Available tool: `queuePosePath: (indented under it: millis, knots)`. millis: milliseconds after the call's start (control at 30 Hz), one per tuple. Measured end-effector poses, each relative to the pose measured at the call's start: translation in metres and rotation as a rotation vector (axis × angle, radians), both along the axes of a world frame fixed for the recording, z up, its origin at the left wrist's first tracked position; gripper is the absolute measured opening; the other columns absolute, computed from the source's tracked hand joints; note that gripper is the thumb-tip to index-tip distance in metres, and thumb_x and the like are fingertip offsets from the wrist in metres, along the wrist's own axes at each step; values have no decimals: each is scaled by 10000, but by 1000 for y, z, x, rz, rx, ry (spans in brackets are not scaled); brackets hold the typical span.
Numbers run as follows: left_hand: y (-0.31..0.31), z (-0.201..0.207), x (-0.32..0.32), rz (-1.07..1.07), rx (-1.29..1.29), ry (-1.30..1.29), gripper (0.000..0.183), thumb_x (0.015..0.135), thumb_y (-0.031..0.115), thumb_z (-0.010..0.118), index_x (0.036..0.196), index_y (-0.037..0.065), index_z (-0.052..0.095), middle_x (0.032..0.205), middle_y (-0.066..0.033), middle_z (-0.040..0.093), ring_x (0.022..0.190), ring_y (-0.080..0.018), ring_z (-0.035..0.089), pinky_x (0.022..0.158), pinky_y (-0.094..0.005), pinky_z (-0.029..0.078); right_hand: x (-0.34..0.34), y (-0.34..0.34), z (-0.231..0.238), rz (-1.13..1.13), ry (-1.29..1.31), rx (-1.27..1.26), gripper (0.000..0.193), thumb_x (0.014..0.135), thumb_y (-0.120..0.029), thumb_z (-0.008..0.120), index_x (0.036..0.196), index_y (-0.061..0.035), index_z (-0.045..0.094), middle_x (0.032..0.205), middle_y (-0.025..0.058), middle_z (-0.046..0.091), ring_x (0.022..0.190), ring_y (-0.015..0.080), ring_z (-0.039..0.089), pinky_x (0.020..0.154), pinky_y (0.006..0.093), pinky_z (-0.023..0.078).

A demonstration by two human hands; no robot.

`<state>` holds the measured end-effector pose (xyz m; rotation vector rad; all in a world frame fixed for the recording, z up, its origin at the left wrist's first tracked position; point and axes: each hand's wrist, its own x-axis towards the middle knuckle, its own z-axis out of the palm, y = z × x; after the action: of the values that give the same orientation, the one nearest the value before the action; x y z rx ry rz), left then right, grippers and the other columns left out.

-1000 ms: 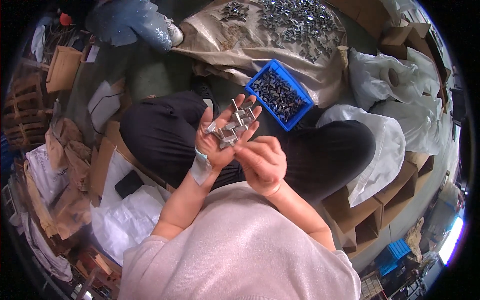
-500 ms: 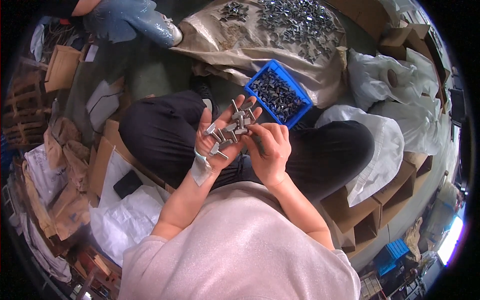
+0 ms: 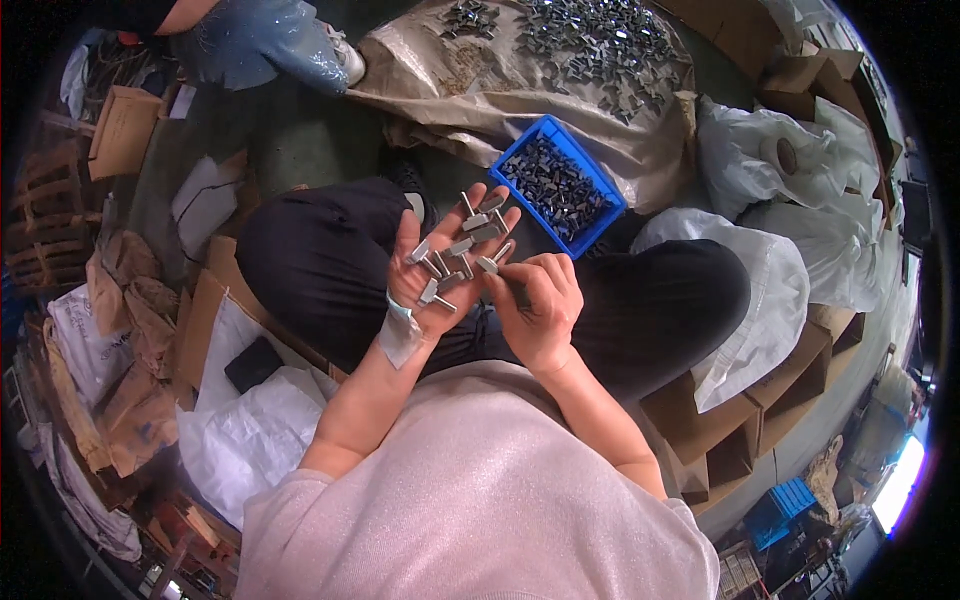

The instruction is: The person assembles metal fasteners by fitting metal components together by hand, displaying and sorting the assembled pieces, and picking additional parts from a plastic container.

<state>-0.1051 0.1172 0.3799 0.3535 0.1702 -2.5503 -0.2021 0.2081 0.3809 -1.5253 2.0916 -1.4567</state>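
My left hand (image 3: 432, 268) is palm up, fingers spread, carrying several T-shaped metal pieces (image 3: 461, 247), each a short grey bar with a thin shank. They lie at mixed angles over the palm and fingers. Close against its right side, my right hand (image 3: 543, 305) pinches one T-shaped metal piece (image 3: 489, 264) between thumb and fingertips. A white patch (image 3: 401, 338) is wrapped at my left wrist. Just beyond my hands a blue plastic crate (image 3: 606, 192) holds many small dark metal parts (image 3: 556, 187).
A tan sheet (image 3: 420, 75) past the crate bears a heap of metal parts (image 3: 610, 45). Another person's leg (image 3: 255, 45) shows at upper left. White sacks (image 3: 790, 165) and cardboard boxes (image 3: 735, 425) stand on the right. More cardboard (image 3: 205, 310) and white plastic (image 3: 250, 435) lie left.
The right-hand fingers have drawn slightly away from the pile in the left palm, with one T-shaped piece now separate at their tips. Some pieces in the palm have shifted.
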Motion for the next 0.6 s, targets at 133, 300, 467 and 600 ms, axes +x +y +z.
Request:
queuePosePath:
  millis: [133,300,467,600]
  knots:
    - [4,1,-3,-24,-2,-3,706,822,483,457,1321,32,240,1383,-142,228,1291,-320,180,1033,-453,211,5,-2,-2,-52,-46,0,165,613,-48,698,732,-67,584,679,58,536,624,226,500,539,302,402]
    - [-2,-4,4,-47,65,148,723,819,466,470,1333,32,204,1403,-163,163,1298,-334,147,1029,-479,211,-10,-2,4,-46,-40,-23,130,673,-52,656,793,-67,607,701,60,550,633,227,500,554,303,403]
    - [2,-2,5,-69,74,104,721,820,467,471,1333,36,204,1399,-162,178,1276,-334,211,1019,-451,247,-20,-16,14,-35,52,91,143,667,-80,664,796,-66,605,756,63,549,690,236,503,584,314,420]
    - [5,1,4,-70,39,0,747,808,481,487,1330,29,203,1390,-171,195,1248,-338,270,1011,-422,269,-19,-16,12,26,85,161,137,663,-102,666,777,-66,601,760,62,552,713,249,510,595,324,432]
